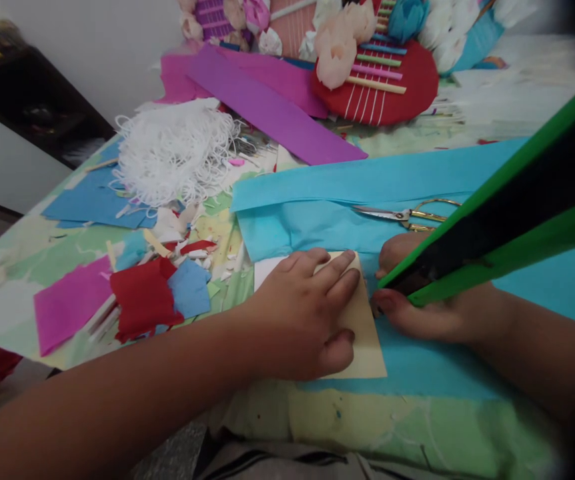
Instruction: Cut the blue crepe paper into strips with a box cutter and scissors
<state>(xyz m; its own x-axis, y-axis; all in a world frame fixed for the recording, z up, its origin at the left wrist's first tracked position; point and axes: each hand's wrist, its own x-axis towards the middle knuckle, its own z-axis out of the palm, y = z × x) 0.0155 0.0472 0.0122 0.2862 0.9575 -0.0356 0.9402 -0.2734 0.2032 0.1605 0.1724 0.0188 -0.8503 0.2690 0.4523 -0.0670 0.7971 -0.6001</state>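
My left hand [312, 313] lies palm down with fingers spread on a cream square of card [370, 360], pressing it onto a large sheet of light blue paper [447, 367]. A white corner [265, 270] shows beside that card. My right hand [437, 313] is closed around the lower end of a long green-and-black tool [497, 213], whose exact kind I cannot make out. Its lower end is by the card's right edge; the tip is hidden by the fingers. Just beyond the right hand, scissors [407, 215] with gold handles lie on the blue paper, partly covered by the tool.
At the left lie a heap of white string [175, 150], blue sheets [95, 203], pink paper [72, 300], red paper [145, 297] and small scraps. Purple strips [277, 107] lie farther back. Behind them is a red oval piece [407, 100] with string, coloured sticks and paper flowers.
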